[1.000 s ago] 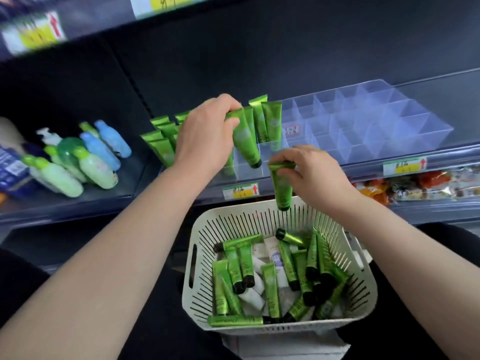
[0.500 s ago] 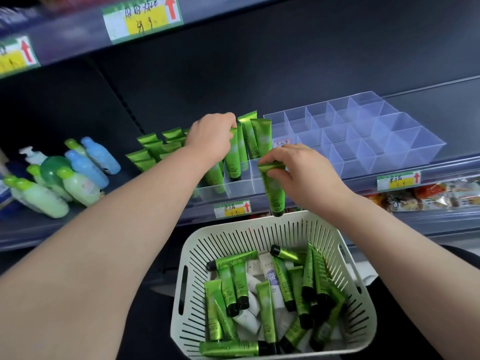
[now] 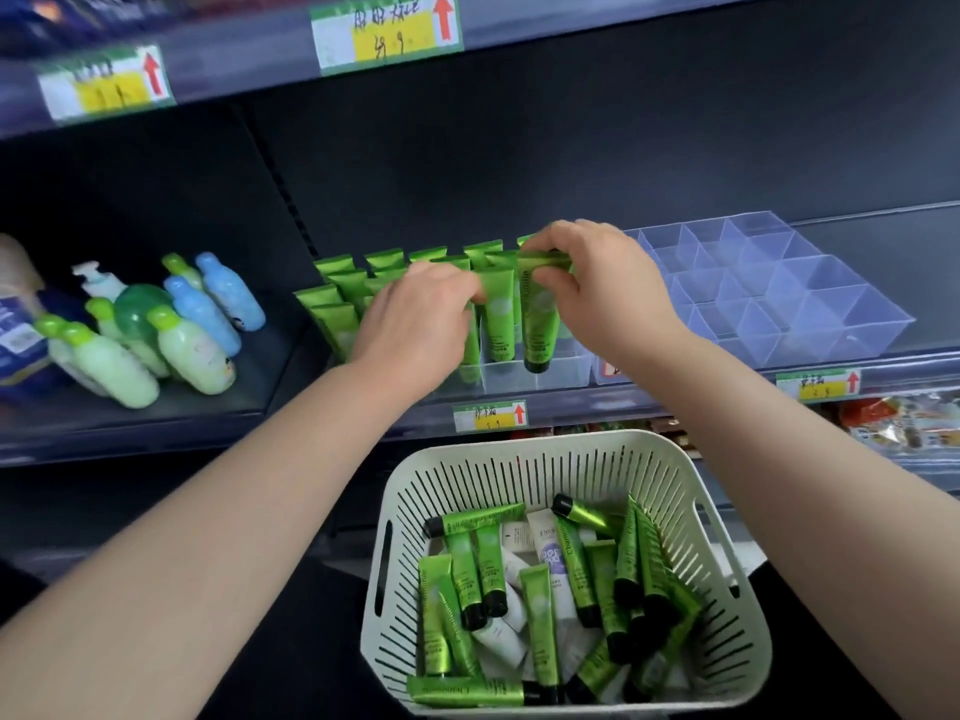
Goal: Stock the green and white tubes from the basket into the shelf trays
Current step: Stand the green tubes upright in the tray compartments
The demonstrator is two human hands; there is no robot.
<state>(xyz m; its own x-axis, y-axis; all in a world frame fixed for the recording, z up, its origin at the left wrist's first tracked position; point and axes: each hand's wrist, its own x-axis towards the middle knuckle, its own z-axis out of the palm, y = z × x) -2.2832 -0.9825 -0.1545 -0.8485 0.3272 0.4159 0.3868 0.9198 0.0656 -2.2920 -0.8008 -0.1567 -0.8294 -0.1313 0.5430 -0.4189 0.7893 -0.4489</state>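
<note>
Your right hand (image 3: pixel 602 288) pinches the crimped top of a green tube (image 3: pixel 540 324), cap down, so it can drop upright into a front cell of the divided tray (image 3: pixel 566 374), matching the standing tubes (image 3: pixel 343 283) there. Your left hand (image 3: pixel 415 319) lies against those tubes, seemingly steadying them. Its fingertips are hidden, so I cannot tell if they grip anything. Below the tray, the basket (image 3: pixel 519 444) holds more green tubes, with the white tubes (image 3: pixel 498 641) mostly buried under them.
</note>
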